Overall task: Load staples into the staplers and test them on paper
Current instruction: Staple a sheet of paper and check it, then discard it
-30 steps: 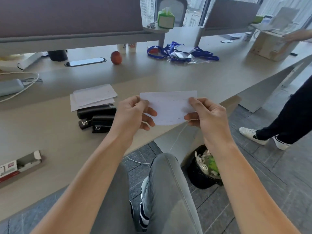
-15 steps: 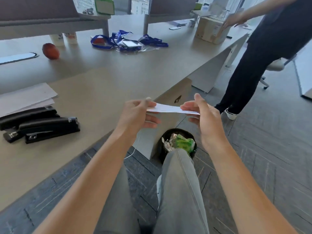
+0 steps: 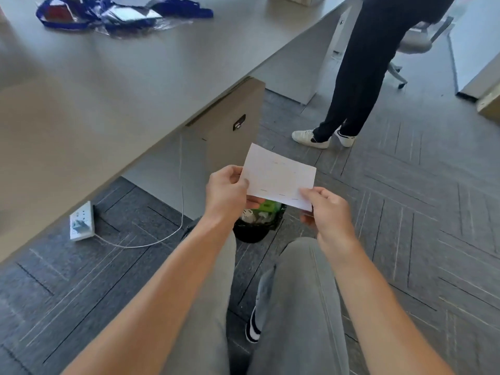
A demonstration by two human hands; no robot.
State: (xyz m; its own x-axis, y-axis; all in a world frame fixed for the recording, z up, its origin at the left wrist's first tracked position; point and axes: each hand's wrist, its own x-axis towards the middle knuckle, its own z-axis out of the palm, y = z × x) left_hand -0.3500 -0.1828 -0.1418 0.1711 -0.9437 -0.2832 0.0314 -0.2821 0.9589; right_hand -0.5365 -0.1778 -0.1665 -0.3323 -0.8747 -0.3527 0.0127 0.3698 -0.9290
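Observation:
I hold a small white sheet of paper (image 3: pixel 278 177) with several staples along its edges, out in front of me past the desk edge. My left hand (image 3: pixel 227 192) pinches its left edge. My right hand (image 3: pixel 326 209) pinches its lower right corner. The sheet hangs directly above a black waste bin (image 3: pixel 254 226) with crumpled rubbish in it. No stapler is in view.
The beige desk (image 3: pixel 108 98) fills the upper left, with blue lanyards (image 3: pixel 119 14) at its far end. A white power strip (image 3: pixel 81 221) and cable lie on the floor. A standing person's dark trouser legs (image 3: pixel 359 77) are at the upper right, near an office chair (image 3: pixel 416 41).
My view has swung right and down, away from the desk; the staplers and paper stack have left the frame. The sheet has moved over the bin and turned to face me again.

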